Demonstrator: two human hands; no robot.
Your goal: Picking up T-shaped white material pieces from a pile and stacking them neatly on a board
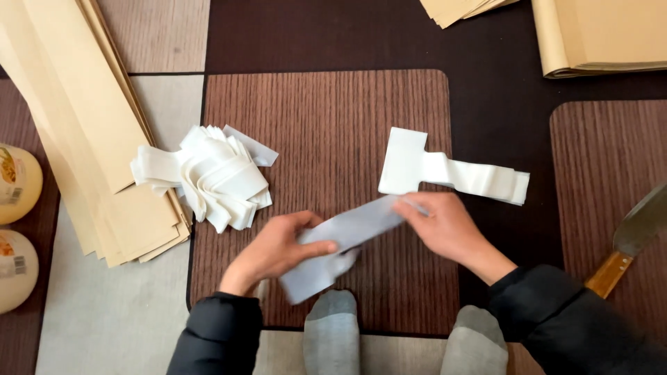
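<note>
White paper strip slants between both hands, low end pinched in left hand fingers, high end pinched by right hand, just above the knees.

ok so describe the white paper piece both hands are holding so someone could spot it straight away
Start at the brown wood-grain mat in the middle of the floor and look at its near edge, just above the grey-socked feet. There a long white paper strip runs slantwise between the left hand and right hand. Unlike the loose white heap and the T-shaped white stack, it is single and held.
</note>
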